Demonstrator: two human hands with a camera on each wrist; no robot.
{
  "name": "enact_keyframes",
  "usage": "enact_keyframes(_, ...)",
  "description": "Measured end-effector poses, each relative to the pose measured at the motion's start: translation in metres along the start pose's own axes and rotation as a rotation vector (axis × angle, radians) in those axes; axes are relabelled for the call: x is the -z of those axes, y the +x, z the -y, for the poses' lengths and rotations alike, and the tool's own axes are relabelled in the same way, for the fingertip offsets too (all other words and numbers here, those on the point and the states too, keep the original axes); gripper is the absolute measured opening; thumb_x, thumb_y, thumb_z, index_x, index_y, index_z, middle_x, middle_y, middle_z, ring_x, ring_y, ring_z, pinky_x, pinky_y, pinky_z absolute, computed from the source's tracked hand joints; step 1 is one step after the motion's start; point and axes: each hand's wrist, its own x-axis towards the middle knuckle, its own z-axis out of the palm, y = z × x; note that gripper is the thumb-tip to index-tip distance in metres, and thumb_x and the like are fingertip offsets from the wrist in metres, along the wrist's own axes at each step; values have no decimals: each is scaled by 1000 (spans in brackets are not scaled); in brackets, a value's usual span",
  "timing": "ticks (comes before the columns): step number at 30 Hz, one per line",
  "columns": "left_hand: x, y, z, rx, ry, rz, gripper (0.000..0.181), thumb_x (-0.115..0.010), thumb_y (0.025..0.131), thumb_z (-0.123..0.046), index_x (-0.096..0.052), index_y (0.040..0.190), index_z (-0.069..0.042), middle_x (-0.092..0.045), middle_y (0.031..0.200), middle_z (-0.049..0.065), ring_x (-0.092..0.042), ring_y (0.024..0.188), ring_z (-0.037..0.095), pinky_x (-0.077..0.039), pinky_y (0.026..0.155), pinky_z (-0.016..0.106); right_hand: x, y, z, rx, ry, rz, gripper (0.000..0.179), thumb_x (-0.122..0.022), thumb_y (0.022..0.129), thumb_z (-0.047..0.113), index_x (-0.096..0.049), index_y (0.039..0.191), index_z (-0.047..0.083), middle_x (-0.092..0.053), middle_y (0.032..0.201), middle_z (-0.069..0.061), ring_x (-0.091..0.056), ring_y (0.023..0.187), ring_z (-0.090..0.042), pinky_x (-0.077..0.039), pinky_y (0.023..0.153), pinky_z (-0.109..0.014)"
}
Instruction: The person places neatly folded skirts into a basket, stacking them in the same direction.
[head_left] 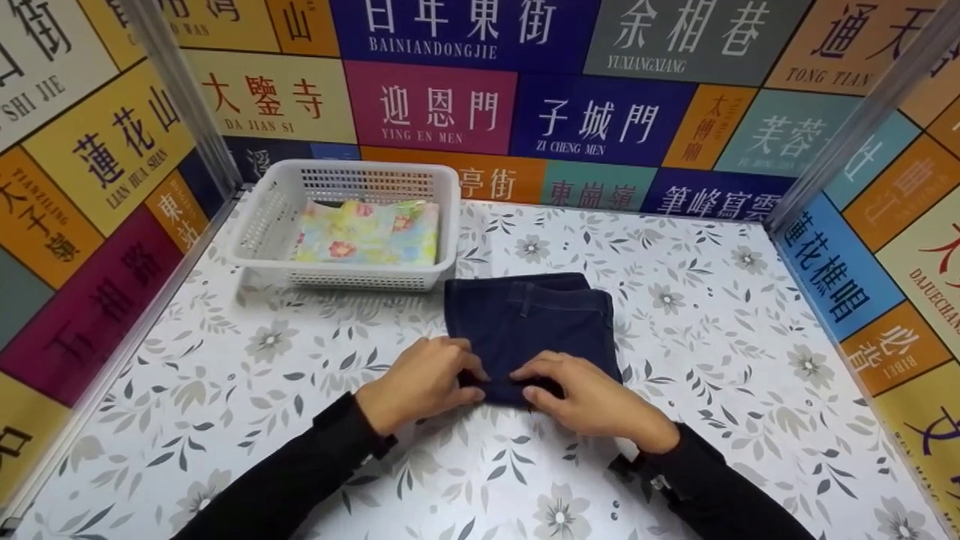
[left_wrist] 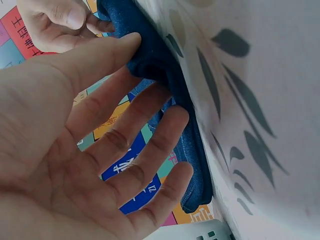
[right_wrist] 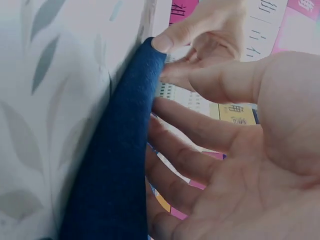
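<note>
A folded pair of dark blue jeans [head_left: 555, 330] lies on the table in the head view, a belt loop and waistband seam showing near its far edge. At the near edge, my left hand [head_left: 427, 379] pinches the denim between thumb and forefinger. The left wrist view shows that thumb [left_wrist: 131, 42] on the cloth, the other fingers spread over the fold. My right hand [head_left: 589, 394] rests its fingertips on the jeans, just right of the left hand. In the right wrist view its fingers [right_wrist: 185, 155] are extended against the denim [right_wrist: 120, 145], with the thumb off the cloth.
Behind the left hand stands a white perforated plastic basket [head_left: 251, 217] holding a folded floral cloth [head_left: 367, 236]. The table [head_left: 697, 300] has a white cover with grey flowers and leaves. Panels [head_left: 435, 105] with colourful lettering enclose the back and sides.
</note>
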Motion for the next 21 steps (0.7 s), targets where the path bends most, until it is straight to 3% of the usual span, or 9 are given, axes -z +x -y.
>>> enact_keyframes(5,-1,-1,0,13,-35,-14,23,-94,100,-30,-93,117,-14,-85,110,6,-83,98,28,-70,88,47,8,0,-5,-54,61,-62,34,-70,118,26,-78,147,9,-80,137,-8,-78,120,-25,-66,105,-53)
enact_keyframes(9,-2,-2,-1,41,-56,-42,23,-91,101,-32,-93,117,-15,-85,110,7,-83,99,27,-70,88,47,20,1,-8,-140,88,-156,38,-72,116,21,-75,150,4,-77,138,-15,-78,120,-27,-68,104,-51)
enact_keyframes(16,-2,-3,-1,179,-105,-112,29,-92,101,-31,-90,120,-9,-82,114,14,-80,101,32,-69,90,52,42,2,-30,-280,41,-368,54,-75,112,16,-62,161,-5,-64,147,-33,-70,128,-46,-61,110,-64)
enact_keyframes(21,-2,-3,2,270,-133,-192,45,-95,98,-27,-82,131,2,-76,121,24,-77,102,38,-68,93,57,51,0,-53,-448,32,-399,73,-73,114,26,-44,171,-9,-47,158,-41,-63,137,-55,-51,122,-71)
